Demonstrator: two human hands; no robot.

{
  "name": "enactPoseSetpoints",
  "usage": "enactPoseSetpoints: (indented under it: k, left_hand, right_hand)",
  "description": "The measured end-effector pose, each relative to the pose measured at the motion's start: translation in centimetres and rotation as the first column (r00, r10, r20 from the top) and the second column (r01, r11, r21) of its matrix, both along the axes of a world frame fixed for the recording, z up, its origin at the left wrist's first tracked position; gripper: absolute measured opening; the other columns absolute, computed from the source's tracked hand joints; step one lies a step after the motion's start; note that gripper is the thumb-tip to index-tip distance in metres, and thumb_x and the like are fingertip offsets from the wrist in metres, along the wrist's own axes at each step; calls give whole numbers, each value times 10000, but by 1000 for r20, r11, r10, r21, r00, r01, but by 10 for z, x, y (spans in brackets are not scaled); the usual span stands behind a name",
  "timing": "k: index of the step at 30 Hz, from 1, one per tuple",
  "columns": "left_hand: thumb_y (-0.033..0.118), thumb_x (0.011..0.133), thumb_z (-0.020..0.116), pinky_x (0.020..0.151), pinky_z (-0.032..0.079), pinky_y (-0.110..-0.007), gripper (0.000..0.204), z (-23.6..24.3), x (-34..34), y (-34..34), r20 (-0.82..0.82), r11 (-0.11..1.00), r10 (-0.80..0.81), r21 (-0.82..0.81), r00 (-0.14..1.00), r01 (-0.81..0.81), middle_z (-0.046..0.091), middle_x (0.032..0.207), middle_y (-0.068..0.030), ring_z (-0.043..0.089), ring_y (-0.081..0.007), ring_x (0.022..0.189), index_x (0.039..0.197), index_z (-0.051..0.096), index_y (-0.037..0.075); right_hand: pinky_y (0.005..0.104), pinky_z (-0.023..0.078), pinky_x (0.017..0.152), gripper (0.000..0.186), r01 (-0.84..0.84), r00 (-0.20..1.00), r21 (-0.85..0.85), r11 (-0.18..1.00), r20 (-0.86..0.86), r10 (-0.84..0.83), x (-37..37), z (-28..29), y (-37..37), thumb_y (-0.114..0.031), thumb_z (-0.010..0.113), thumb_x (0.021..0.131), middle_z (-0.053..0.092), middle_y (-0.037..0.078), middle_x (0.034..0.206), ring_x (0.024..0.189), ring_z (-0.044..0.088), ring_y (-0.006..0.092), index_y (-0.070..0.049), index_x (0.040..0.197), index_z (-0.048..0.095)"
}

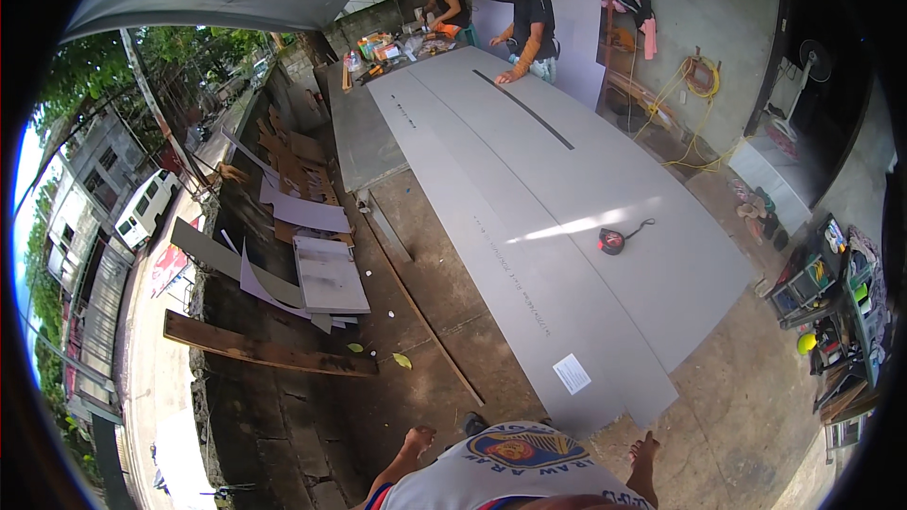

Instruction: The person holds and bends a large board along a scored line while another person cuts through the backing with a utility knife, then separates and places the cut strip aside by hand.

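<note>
Nearest the camera in the head view: white printed shirt (515,474), seen from above, with bare forearms low at either side of the torso. Of the two hands, left hand (419,438) loosely curled, nothing visible in its grasp; right hand (644,448) partly open, fingers slightly spread, likewise without visible load, just beside the near end of the large grey sheet (557,191); contact with the edge impossible to tell. Sheet laid flat, lengthwise away from the body, its far end over the grey counter (370,159); on top, tape measure (611,242), white label (572,374) and dark strip (522,109), with a co-worker's hand (504,77) near the strip. Step in hand, as judged: layout or positioning of the sheet. Next move, by inference: likely to call for fingers closing on the near edge.
</note>
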State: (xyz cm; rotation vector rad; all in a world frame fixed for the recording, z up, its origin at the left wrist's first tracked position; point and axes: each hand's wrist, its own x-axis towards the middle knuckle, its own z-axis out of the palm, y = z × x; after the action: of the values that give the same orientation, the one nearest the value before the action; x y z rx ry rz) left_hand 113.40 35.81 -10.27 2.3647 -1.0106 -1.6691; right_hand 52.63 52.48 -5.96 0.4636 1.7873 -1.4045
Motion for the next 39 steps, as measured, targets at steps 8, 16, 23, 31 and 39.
enactPoseSetpoints:
  k: [8,16,23,31,39]
  left_hand:
    - [376,827,619,725,512,-315,366,21,-30,-19,-51,987,-51,-154,997,43,700,824,-66,657,-183,756,1003,718,70]
    - [356,835,615,723,509,-319,334,19,-20,-13,-22,990,-70,-121,997,67,699,824,-73,654,-182,755,993,715,79]
    - [343,834,614,696,503,-318,305,16,-14,-12,-30,995,-24,-98,999,21,687,787,-54,642,-172,719,954,711,80]
    - [347,829,611,694,501,-320,298,22,-25,-11,-77,992,-49,-124,996,39,682,779,-55,639,-171,712,944,713,92]
    - [353,831,612,704,500,-316,301,30,-31,-14,-33,991,-42,-129,999,38,686,780,-54,643,-173,727,937,718,92]
  right_hand:
    - [275,231,404,384,30,999,-60,998,-19,-31,-11,-3,-21,-426,480,980,355,6,618,461,316,111,-91,1146,392]
    - [267,240,404,445,38,997,-40,998,-67,-40,-8,10,-37,-413,476,992,443,34,666,481,368,121,-81,1269,371]
    - [262,213,384,368,0,1000,-17,1000,29,1,-9,-19,0,-416,469,993,408,20,610,447,336,113,-74,1107,395]
    - [252,218,391,437,-12,1000,17,1000,10,11,-14,-16,-3,-423,465,990,393,14,603,455,330,104,-76,1241,381]
    - [253,198,401,433,0,1000,22,1000,10,0,-8,-3,-21,-397,460,1001,360,-1,606,461,296,98,-96,1296,361]
